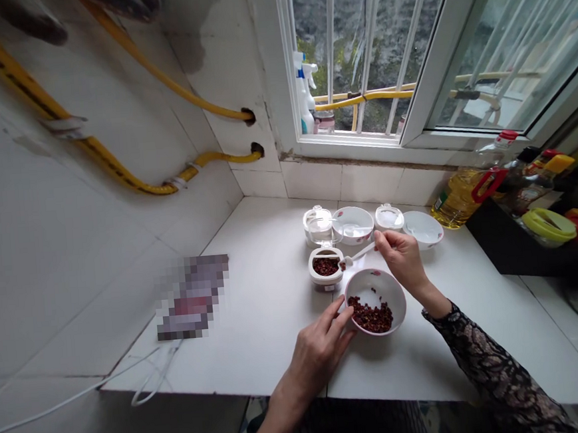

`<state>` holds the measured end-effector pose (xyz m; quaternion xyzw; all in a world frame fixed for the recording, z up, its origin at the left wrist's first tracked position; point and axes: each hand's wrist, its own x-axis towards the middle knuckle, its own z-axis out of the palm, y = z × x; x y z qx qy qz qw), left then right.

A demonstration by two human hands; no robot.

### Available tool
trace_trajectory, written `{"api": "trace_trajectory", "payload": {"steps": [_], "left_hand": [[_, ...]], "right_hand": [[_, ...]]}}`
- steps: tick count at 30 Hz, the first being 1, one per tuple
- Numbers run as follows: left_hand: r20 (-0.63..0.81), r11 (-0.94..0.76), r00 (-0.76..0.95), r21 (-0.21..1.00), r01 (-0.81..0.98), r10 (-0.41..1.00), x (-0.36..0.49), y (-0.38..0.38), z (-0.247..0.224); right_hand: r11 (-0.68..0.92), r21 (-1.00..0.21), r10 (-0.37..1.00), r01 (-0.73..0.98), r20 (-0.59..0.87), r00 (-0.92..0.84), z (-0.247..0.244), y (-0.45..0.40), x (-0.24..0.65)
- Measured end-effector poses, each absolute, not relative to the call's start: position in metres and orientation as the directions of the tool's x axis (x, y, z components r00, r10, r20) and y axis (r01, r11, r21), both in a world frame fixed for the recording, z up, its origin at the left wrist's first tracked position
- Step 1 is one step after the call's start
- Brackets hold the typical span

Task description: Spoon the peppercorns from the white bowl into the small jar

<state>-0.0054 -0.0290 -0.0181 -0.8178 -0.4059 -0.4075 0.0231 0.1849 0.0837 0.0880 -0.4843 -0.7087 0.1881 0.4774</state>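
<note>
My right hand [400,254] pinches the handle of a small white spoon [362,254]. The spoon's bowl is over the right rim of a seasoning jar [327,281], with a little dark red spice on it. The jar has its lid up and holds dark red grains that look like Sichuan peppercorns. My left hand [323,340] grips the left side of a white bowl [398,294], fingers at its rim and thumb low on its side. A heap of the same peppercorns [371,315] lies in this bowl, mostly toward its near left.
Behind stand two more seasoning jars [318,226] [389,217] and two white bowls [353,225] [423,228]. An oil bottle [460,190] and a black rack [493,237] of condiments line the right. A blurred flat object [195,297] with a white cable lies left on the white counter [256,312].
</note>
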Motion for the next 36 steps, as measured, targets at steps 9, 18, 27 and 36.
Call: {"api": "trace_trajectory", "payload": {"steps": [9, 18, 27, 36], "left_hand": [[0.685, -0.667, 0.336, 0.292, 0.685, 0.646, -0.005, -0.028, -0.016], [0.681, -0.669, 0.344, 0.291, 0.684, 0.647, -0.004, -0.029, -0.018], [0.689, -0.673, 0.342, 0.284, 0.683, 0.639, -0.005, -0.028, -0.013], [0.69, -0.671, 0.342, 0.28, 0.687, 0.638, -0.005, -0.028, -0.012]], "right_hand": [[0.761, 0.107, 0.334, 0.64, 0.78, -0.528, 0.096, 0.075, 0.16], [0.759, -0.063, 0.504, 0.648, 0.687, -0.524, 0.093, 0.071, 0.218], [0.757, -0.001, 0.55, 0.654, 0.542, -0.635, 0.072, 0.058, 0.238], [0.606, -0.374, 0.79, 0.702, 0.388, -0.475, 0.056, 0.056, 0.233]]}}
